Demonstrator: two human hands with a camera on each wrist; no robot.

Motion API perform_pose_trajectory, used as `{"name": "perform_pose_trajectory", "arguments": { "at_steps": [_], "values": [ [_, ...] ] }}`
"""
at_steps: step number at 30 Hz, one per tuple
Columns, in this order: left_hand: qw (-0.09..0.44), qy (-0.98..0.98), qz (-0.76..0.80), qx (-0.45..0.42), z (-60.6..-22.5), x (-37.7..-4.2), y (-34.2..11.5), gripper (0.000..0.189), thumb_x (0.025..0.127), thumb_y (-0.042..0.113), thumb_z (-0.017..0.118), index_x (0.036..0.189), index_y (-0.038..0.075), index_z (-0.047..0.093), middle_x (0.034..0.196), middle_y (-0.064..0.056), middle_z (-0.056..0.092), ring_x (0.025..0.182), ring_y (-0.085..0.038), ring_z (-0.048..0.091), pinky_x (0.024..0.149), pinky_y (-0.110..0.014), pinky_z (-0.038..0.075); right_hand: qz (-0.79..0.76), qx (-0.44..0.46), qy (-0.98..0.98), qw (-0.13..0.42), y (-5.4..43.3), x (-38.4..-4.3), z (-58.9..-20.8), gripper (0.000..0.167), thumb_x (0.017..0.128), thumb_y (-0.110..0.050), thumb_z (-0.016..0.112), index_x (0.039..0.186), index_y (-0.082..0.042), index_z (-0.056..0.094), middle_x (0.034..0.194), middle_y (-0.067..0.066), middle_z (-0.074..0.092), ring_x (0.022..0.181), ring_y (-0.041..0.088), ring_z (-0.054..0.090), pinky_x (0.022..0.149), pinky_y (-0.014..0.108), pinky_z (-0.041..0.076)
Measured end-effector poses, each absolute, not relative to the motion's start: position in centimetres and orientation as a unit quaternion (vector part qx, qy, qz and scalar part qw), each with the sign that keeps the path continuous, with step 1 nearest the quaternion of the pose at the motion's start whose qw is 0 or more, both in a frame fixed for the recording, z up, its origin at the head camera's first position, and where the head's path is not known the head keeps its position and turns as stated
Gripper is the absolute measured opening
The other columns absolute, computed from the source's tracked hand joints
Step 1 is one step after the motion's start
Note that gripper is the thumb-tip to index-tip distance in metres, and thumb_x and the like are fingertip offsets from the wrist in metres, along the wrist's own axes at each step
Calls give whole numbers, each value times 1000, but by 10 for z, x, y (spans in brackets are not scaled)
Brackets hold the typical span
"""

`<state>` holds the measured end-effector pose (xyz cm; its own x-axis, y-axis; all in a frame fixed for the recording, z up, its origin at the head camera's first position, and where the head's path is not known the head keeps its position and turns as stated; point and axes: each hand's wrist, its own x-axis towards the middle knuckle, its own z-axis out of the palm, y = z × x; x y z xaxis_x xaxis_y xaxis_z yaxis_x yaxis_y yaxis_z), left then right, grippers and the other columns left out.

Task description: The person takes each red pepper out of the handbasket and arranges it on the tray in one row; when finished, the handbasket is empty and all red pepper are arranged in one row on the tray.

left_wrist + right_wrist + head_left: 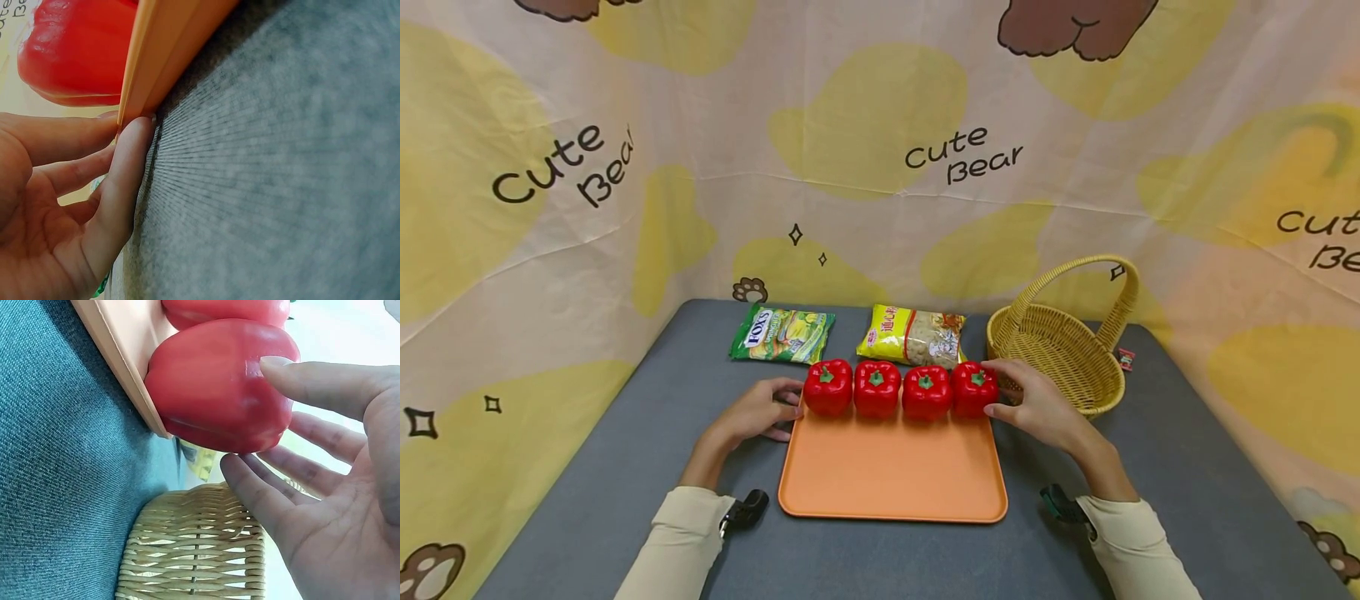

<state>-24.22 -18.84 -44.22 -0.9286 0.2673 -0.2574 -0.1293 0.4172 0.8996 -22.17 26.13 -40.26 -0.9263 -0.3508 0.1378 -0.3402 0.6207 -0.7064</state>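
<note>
Red bell peppers (876, 390) with green stems stand side by side in a row along the far edge of an orange tray (891, 475). At the tray's far left corner is my left hand (762, 412); its thumb and a finger pinch the tray rim (134, 103). My right hand (1037, 404) reaches around the rightmost bell pepper (974, 390). In the right wrist view, the thumb lies against one side of that pepper (219, 387), and the other fingers extend behind it, their tips partly hidden.
Behind the peppers lie a green FOX'S candy bag (786, 335) and a yellow-and-clear food packet (913, 335). A wicker basket (1060, 350) with a tall handle stands close beyond my right hand. Beside it is a small red wrapper (1126, 359). A printed cloth (865, 183) hangs behind the grey table (647, 450).
</note>
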Motion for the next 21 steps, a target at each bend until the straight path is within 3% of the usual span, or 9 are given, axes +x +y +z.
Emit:
{"name": "perform_pose_trajectory", "arguments": {
  "at_steps": [13,21],
  "values": [
    [182,826,532,39,-442,-242,-187,54,100,8,66,150,-4,51,127,-22,61,101,-25,68,75,-39,67,-422,-191,886,-2,266,-219,-398,64,89,-4,83,147,3,55,146,24,55,133,46,58,105,59,54],
    [169,858,481,67,-436,-237,-183,49,103,7,60,149,-7,50,123,-21,63,101,-26,67,73,-38,67,-386,-180,903,-54,292,-206,-385,60,95,-12,80,148,-1,57,146,20,56,133,42,57,100,56,58]
  ]
}}
